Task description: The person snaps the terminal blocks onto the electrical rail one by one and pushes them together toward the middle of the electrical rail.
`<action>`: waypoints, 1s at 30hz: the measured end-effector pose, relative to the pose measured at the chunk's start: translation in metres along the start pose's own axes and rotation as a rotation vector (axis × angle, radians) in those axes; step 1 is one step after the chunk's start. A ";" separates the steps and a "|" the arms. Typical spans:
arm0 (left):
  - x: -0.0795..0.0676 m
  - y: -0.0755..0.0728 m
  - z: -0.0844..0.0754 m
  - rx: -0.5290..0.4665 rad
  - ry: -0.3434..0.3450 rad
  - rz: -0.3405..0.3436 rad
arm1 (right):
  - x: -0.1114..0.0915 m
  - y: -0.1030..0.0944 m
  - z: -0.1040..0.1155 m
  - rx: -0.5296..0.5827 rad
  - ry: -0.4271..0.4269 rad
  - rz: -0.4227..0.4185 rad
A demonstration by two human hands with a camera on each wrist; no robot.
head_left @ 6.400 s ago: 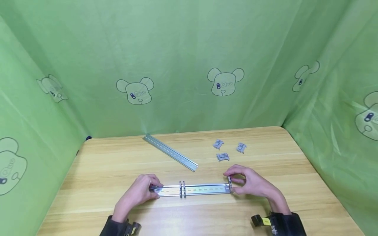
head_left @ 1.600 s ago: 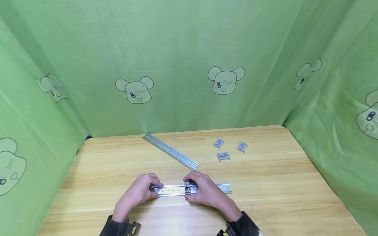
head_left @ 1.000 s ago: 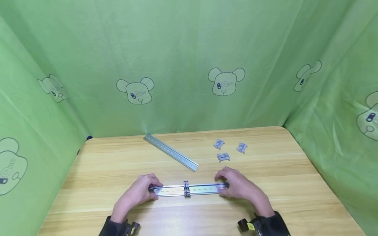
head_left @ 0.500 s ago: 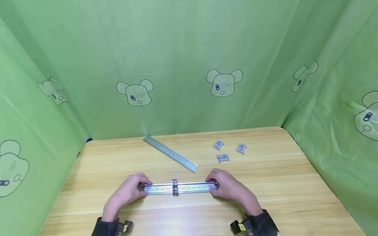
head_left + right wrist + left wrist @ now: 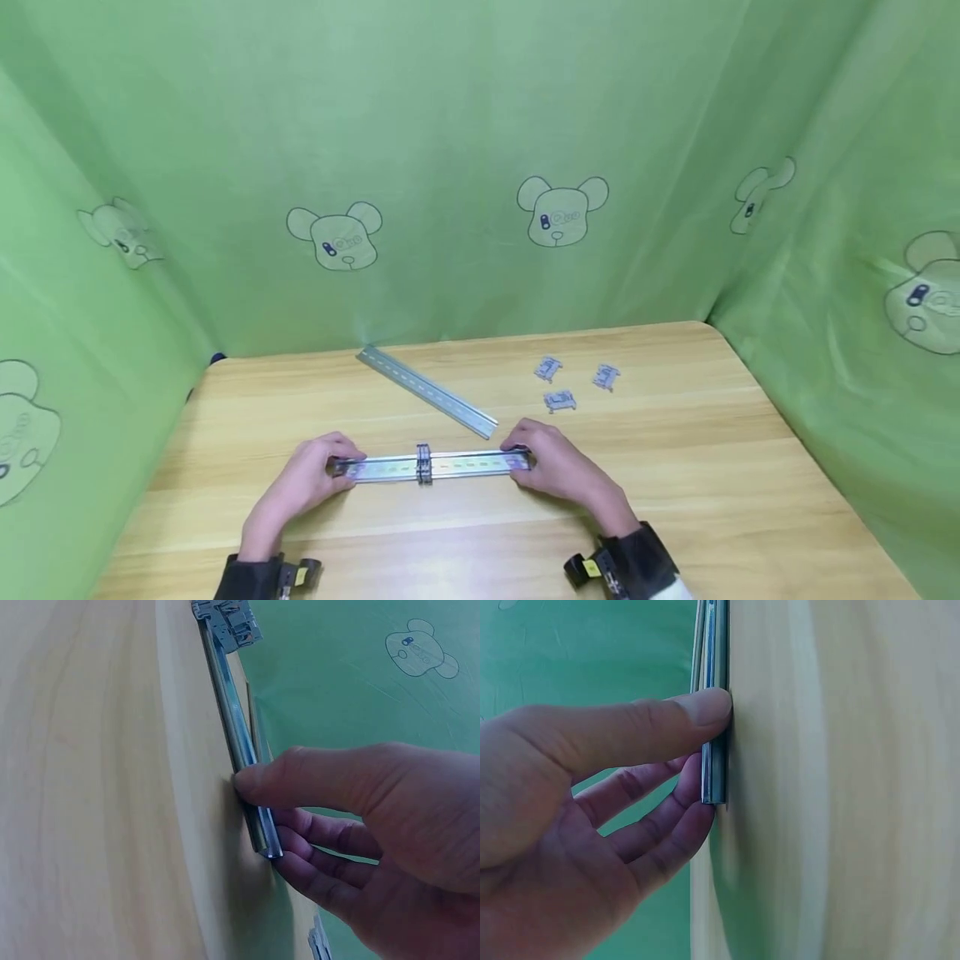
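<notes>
- The slotted DIN rail (image 5: 468, 464) lies crosswise at the near part of the table (image 5: 675, 500), in front of the person; whether it touches the tabletop is hard to tell.
- The left hand (image 5: 306, 472) pinches its left end between thumb and fingers; the right hand (image 5: 553, 463) pinches its right end likewise.
- Done, it seems: a cluster of terminal blocks (image 5: 424, 463) sits upright across this rail, close together near its middle; their exact count is unclear, at least 2.
- Not done: 3 loose terminal blocks (image 5: 559, 402) lie flat on the table beyond the right hand, on no rail.
- The other slotted rail (image 5: 427, 392) lies slantwise farther back, untouched, with no blocks on it.
- Judged by this, roughly half the pieces look fitted.
</notes>
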State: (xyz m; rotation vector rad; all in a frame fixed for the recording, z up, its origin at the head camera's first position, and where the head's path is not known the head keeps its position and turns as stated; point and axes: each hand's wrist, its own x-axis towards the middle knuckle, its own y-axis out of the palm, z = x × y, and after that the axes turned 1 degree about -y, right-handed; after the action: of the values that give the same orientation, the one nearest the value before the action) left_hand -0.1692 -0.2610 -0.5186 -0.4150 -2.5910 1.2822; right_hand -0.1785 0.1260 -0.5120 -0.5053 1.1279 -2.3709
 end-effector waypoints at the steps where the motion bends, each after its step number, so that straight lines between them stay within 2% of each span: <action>1: -0.002 -0.002 0.001 0.004 -0.001 -0.005 | 0.002 0.002 0.002 0.001 0.003 0.006; 7: -0.008 -0.009 0.008 0.010 -0.018 -0.002 | 0.008 0.009 0.007 0.010 0.002 0.028; 12: -0.003 -0.011 0.008 0.009 -0.003 -0.019 | 0.011 0.008 0.005 -0.011 -0.010 -0.005; 24: 0.003 -0.012 0.002 -0.020 0.016 -0.011 | 0.013 0.001 -0.005 -0.019 -0.043 0.005; 30: 0.004 -0.018 0.010 -0.039 0.007 0.037 | 0.022 0.000 -0.002 -0.047 -0.048 -0.037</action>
State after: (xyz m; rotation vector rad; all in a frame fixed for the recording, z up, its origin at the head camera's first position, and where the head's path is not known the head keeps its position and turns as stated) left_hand -0.1790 -0.2778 -0.5100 -0.4760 -2.6180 1.2418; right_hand -0.1981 0.1153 -0.5105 -0.6016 1.1648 -2.3552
